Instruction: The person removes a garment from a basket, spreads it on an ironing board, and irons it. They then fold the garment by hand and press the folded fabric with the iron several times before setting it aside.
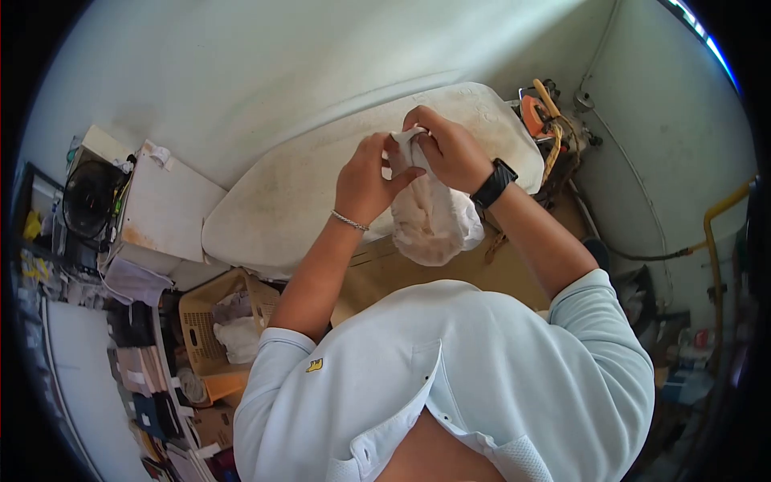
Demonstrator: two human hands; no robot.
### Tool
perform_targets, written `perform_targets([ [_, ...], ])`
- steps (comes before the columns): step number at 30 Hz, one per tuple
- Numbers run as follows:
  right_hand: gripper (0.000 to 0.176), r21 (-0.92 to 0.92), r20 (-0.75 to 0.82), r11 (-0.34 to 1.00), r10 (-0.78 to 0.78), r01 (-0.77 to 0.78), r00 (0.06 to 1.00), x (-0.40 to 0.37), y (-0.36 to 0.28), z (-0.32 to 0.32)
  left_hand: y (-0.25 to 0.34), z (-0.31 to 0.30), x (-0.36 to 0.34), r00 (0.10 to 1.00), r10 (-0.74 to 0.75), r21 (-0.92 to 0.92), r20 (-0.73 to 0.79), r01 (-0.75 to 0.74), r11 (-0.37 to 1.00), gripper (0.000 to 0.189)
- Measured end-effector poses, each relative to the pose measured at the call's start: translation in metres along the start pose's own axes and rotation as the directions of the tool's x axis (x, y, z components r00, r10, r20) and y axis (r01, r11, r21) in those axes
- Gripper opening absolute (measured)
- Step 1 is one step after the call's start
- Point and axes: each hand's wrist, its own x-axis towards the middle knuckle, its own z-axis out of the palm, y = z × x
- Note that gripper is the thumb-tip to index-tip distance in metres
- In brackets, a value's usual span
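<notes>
A thin whitish cloth [427,221] hangs bunched from both hands in front of the chest, over the near edge of a padded ironing board [289,189]. My left hand [371,178] pinches the top of the cloth from the left, its thumb pointing right. On the other side my right hand [451,153] grips the same top edge with curled fingers, close to the left fingertips. The lower part of the cloth hangs loose and rounded below the hands.
An orange iron [534,115] stands at the board's right end, beside cords. At left are a black fan [92,201], a white panel [165,201] and a yellow basket [201,333] holding cloths. Folded items fill shelves [152,377] at lower left. A yellow pipe [713,249] runs at right.
</notes>
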Motion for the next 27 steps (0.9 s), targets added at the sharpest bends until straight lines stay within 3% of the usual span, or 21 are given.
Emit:
perform_targets([
  [2,0.018,0.067,0.020,0.998,-0.022,0.020,1.000,-0.002,0.006,-0.007,0.002,0.012,0.006,0.978,0.014,-0.064,-0.209,-0.028,0.998,0.046],
  [3,0.019,0.125,0.024,0.992,-0.035,0.032,0.999,-0.003,0.010,-0.011,0.001,0.015,0.009,0.977,0.005,-0.058,-0.212,-0.018,0.998,0.046],
  [5,0.020,0.143,0.056,0.990,-0.006,-0.002,0.998,-0.010,0.011,-0.018,-0.007,0.017,0.017,0.973,0.180,0.086,-0.145,-0.169,0.982,0.038],
  [6,0.021,0.151,0.084,0.988,0.027,-0.039,0.996,-0.013,0.011,-0.024,-0.008,0.016,0.022,0.975,0.172,0.086,-0.140,-0.161,0.983,0.038],
  [8,0.020,0.112,0.144,0.994,0.002,-0.019,0.990,-0.017,0.008,-0.038,-0.007,0.016,0.027,0.919,0.366,0.035,-0.143,-0.365,0.930,0.034],
  [9,0.019,0.069,0.198,0.998,-0.029,0.016,0.980,-0.021,0.008,-0.042,-0.002,0.019,0.026,0.924,0.358,0.028,-0.135,-0.357,0.934,0.034],
  [11,0.017,0.104,0.223,0.993,-0.070,0.048,0.972,-0.027,0.014,-0.045,0.007,0.025,0.026,0.986,0.166,-0.352,0.004,-0.154,0.923,0.030],
  [12,0.016,0.133,0.242,0.986,-0.126,0.096,0.962,-0.028,0.017,-0.047,0.005,0.026,0.026,0.986,0.165,-0.353,0.007,-0.152,0.923,0.030],
  [13,0.016,0.133,0.241,0.987,-0.125,0.095,0.962,-0.030,0.020,-0.050,0.000,0.025,0.024,0.977,0.188,-0.220,0.098,-0.163,0.962,0.029],
  [14,0.016,-0.036,0.265,0.974,-0.209,0.226,0.942,-0.031,0.024,-0.055,-0.005,0.021,0.024,0.962,0.198,-0.083,0.187,-0.185,0.979,0.029],
  [15,0.016,-0.198,0.302,0.915,-0.284,0.351,0.910,-0.033,0.029,-0.060,-0.006,0.014,0.024,0.962,0.199,-0.082,0.187,-0.186,0.979,0.029],
  [16,0.016,-0.197,0.300,0.916,-0.285,0.351,0.910,-0.036,0.035,-0.063,-0.004,0.004,0.023,0.984,0.155,-0.015,0.085,-0.154,0.988,0.028],
  [17,0.015,-0.332,0.299,0.882,-0.238,0.335,0.924,-0.040,0.042,-0.065,-0.002,-0.007,0.021,0.993,0.116,0.050,-0.020,-0.114,0.992,0.029],
  [18,0.016,-0.460,0.292,0.830,-0.192,0.314,0.937,-0.045,0.051,-0.066,-0.002,-0.016,0.020,0.993,0.114,0.052,-0.016,-0.113,0.992,0.029],
  [19,0.016,-0.479,0.295,0.845,-0.100,0.238,0.950,-0.050,0.062,-0.066,-0.001,-0.024,0.018,0.995,0.077,0.078,-0.060,-0.072,0.994,0.027],
  [20,0.016,-0.476,0.301,0.845,-0.102,0.242,0.948,-0.054,0.071,-0.064,0.002,-0.030,0.015,0.993,0.041,0.101,-0.107,-0.030,0.994,0.026],
  [21,0.017,-0.484,0.245,0.862,-0.028,0.148,0.969,-0.056,0.078,-0.062,0.009,-0.034,0.010,0.995,-0.054,0.074,-0.088,0.061,0.995,0.025],
  [22,0.018,-0.487,0.187,0.872,0.047,0.051,0.981,-0.058,0.085,-0.060,0.010,-0.035,0.005,0.994,-0.057,0.075,-0.093,0.064,0.995,0.025],
  [24,0.018,-0.483,0.099,0.875,0.076,-0.019,0.992,-0.058,0.097,-0.061,0.011,-0.036,-0.004,0.999,0.024,0.369,-0.047,-0.005,0.930,0.022],
  [25,0.018,-0.473,0.004,0.876,0.112,-0.097,0.994,-0.059,0.103,-0.064,0.010,-0.039,-0.009,0.999,0.025,0.369,-0.047,-0.006,0.929,0.022],
  [27,0.016,-0.431,-0.035,0.891,0.142,-0.143,0.989,-0.061,0.117,-0.080,0.006,-0.045,-0.019,0.995,0.063,0.515,-0.080,-0.013,0.857,0.016],
])
